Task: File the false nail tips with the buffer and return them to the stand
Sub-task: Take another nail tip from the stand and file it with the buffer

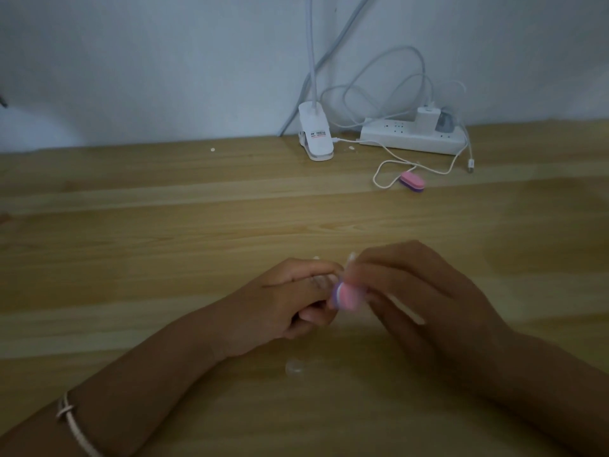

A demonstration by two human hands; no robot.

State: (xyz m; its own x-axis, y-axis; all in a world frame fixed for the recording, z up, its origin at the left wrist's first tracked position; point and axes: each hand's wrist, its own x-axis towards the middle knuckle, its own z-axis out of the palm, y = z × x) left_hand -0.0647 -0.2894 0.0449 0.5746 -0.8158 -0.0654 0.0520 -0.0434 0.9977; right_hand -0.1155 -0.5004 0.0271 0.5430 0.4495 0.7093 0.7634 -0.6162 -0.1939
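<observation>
My left hand (290,301) and my right hand (418,291) meet over the middle of the wooden table (164,225). A small pink and purple buffer (346,297) sits between them, and my left thumb and curled fingers grip its left end. My right fingertips pinch a pale false nail tip (351,258) just above the buffer; this hand is blurred. A small clear piece, perhaps the stand (295,369), lies on the table below my hands. Another pale bit (316,258) shows just beyond my left hand.
A second pink and purple buffer (412,182) lies at the back right beside a looped white cable (389,166). A white clip lamp base (316,140) and a white power strip (412,138) with plugs stand against the wall.
</observation>
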